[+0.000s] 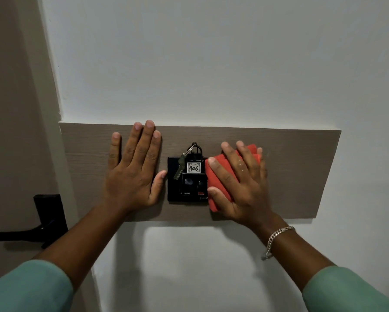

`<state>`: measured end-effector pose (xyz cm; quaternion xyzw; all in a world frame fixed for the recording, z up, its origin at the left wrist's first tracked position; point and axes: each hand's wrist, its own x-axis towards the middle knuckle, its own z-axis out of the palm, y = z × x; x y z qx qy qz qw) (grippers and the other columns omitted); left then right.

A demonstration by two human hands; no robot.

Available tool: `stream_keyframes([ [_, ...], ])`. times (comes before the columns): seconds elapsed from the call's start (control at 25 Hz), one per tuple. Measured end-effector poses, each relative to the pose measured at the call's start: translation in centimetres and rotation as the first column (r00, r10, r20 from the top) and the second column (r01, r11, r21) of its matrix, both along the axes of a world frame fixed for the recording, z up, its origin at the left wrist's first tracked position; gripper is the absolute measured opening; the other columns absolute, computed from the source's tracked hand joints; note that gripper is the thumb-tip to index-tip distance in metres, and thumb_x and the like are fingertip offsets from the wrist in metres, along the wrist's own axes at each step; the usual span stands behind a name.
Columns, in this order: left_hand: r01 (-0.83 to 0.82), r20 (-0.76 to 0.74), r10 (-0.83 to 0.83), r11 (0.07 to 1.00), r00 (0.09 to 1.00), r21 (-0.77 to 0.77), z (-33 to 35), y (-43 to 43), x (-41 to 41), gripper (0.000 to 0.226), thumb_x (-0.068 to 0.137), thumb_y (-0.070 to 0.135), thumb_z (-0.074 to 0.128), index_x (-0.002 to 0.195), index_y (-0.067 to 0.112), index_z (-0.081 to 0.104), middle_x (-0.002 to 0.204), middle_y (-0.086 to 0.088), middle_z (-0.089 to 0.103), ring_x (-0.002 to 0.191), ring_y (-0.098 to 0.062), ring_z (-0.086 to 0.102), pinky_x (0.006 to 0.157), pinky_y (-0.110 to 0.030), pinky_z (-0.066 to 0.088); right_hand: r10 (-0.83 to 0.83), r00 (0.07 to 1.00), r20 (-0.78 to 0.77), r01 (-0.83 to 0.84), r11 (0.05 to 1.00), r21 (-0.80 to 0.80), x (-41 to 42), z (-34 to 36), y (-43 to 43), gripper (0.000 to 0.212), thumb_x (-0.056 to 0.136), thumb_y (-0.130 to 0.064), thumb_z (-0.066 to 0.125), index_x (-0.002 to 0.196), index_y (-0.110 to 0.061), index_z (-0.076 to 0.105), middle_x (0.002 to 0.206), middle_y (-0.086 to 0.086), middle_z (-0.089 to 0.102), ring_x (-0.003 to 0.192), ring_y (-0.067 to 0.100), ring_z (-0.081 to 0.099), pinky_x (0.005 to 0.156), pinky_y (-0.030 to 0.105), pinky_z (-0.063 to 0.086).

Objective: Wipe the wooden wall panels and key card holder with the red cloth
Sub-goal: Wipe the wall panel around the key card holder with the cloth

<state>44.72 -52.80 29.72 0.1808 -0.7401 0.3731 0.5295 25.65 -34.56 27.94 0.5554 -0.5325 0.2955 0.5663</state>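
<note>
A grey-brown wooden wall panel (301, 172) runs across the white wall. At its middle sits the black key card holder (189, 190), with a key and a tag marked 406 hanging in it. My right hand (240, 188) presses a folded red cloth (218, 176) flat on the panel, right beside the holder's right edge. My left hand (132, 170) lies flat on the panel to the left of the holder, fingers spread, its thumb touching the holder's left edge.
A black door handle and plate (49, 219) stick out at the lower left, on a door beside the wall corner. White wall (211, 64) lies above and below the panel. A silver bracelet (276, 237) hangs on my right wrist.
</note>
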Motion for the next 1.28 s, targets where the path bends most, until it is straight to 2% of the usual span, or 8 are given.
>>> stream_keyframes([
  [0.2, -0.009, 0.002, 0.009, 1.000, 1.000, 0.000, 0.0, -0.1, 0.1, 0.075, 0.095, 0.044, 0.031, 0.156, 0.005, 0.015, 0.164, -0.015, 0.012, 0.155, -0.029, 0.007, 0.124, -0.054, 0.005, 0.003, 0.883, 0.469, 0.125, 0.963, -0.240, 3.1, -1.7, -2.7, 0.050, 0.102, -0.052, 0.036, 0.148, -0.033, 0.041, 0.160, 0.008, 0.036, 0.153, 0.028, 0.023, 0.125, 0.054, 0.014],
  [0.36, 0.007, -0.005, -0.007, 1.000, 1.000, -0.001, 0.0, -0.2, 0.0, 0.075, 0.095, 0.045, 0.032, 0.157, 0.005, 0.014, 0.165, -0.014, 0.011, 0.154, -0.029, 0.007, 0.124, -0.054, 0.005, 0.005, 0.952, 0.307, 0.044, 0.987, -0.153, 1.3, -3.3, -1.1, 0.054, 0.101, -0.054, 0.036, 0.149, -0.029, 0.037, 0.159, 0.011, 0.036, 0.152, 0.030, 0.024, 0.124, 0.056, 0.017],
  [0.52, 0.014, 0.005, -0.014, 1.000, 1.000, 0.006, -0.1, -0.2, 0.0, 0.076, 0.095, 0.045, 0.032, 0.157, 0.006, 0.013, 0.165, -0.014, 0.010, 0.155, -0.028, 0.004, 0.124, -0.054, 0.002, 0.129, 0.709, 0.693, 0.180, 0.917, -0.355, 5.0, -3.2, -3.8, 0.056, 0.102, -0.053, 0.030, 0.151, -0.026, 0.036, 0.162, 0.007, 0.032, 0.155, 0.023, 0.018, 0.126, 0.050, 0.015],
  [0.68, 0.013, 0.005, -0.013, 1.000, 1.000, 0.025, 0.0, 0.0, 0.1, 0.075, 0.096, 0.045, 0.033, 0.156, 0.005, 0.015, 0.165, -0.014, 0.012, 0.154, -0.027, 0.003, 0.124, -0.053, -0.001, 0.028, 0.864, 0.502, 0.105, 0.966, -0.235, 3.5, -5.5, -2.3, 0.059, 0.101, -0.055, 0.030, 0.151, -0.023, 0.032, 0.160, 0.012, 0.031, 0.153, 0.029, 0.019, 0.125, 0.054, 0.015],
  [0.84, 0.026, 0.022, -0.027, 0.999, 0.999, 0.047, 0.1, 0.2, 0.3, 0.076, 0.095, 0.046, 0.033, 0.157, 0.005, 0.013, 0.165, -0.014, 0.011, 0.154, -0.026, -0.001, 0.124, -0.051, -0.006, 0.263, 0.529, 0.807, 0.286, 0.840, -0.462, 7.2, -3.6, -5.7, 0.058, 0.103, -0.051, 0.027, 0.152, -0.021, 0.035, 0.162, 0.010, 0.032, 0.154, 0.026, 0.021, 0.124, 0.054, 0.019],
  [1.0, 0.036, 0.005, -0.036, 0.999, 0.999, 0.034, 0.0, 0.3, 0.2, 0.075, 0.096, 0.045, 0.034, 0.156, 0.004, 0.015, 0.164, -0.017, 0.017, 0.154, -0.025, 0.001, 0.123, -0.050, -0.005, 0.029, 0.799, 0.600, 0.166, 0.949, -0.267, 5.3, -6.7, -3.3, 0.061, 0.102, -0.054, 0.027, 0.154, -0.023, 0.024, 0.163, 0.009, 0.022, 0.155, 0.025, 0.013, 0.127, 0.050, 0.011],
  [1.2, 0.041, 0.006, -0.041, 0.998, 0.999, 0.037, 0.2, 0.0, 0.4, 0.075, 0.096, 0.046, 0.034, 0.157, 0.005, 0.014, 0.165, -0.014, 0.012, 0.154, -0.025, -0.001, 0.124, -0.050, -0.006, 0.296, 0.519, 0.802, 0.273, 0.832, -0.484, 7.0, -3.2, -6.3, 0.058, 0.103, -0.055, 0.025, 0.153, -0.025, 0.030, 0.164, 0.007, 0.028, 0.155, 0.023, 0.017, 0.125, 0.053, 0.017],
  [1.28, 0.046, 0.006, -0.046, 0.998, 0.999, 0.035, 0.2, 0.0, 0.4, 0.075, 0.096, 0.045, 0.035, 0.157, 0.005, 0.015, 0.165, -0.015, 0.013, 0.154, -0.027, 0.003, 0.123, -0.051, -0.004, 0.062, 0.763, 0.644, 0.204, 0.922, -0.330, 5.4, -5.2, -4.6, 0.060, 0.102, -0.054, 0.026, 0.154, -0.025, 0.025, 0.163, 0.012, 0.025, 0.155, 0.027, 0.015, 0.127, 0.050, 0.012],
])
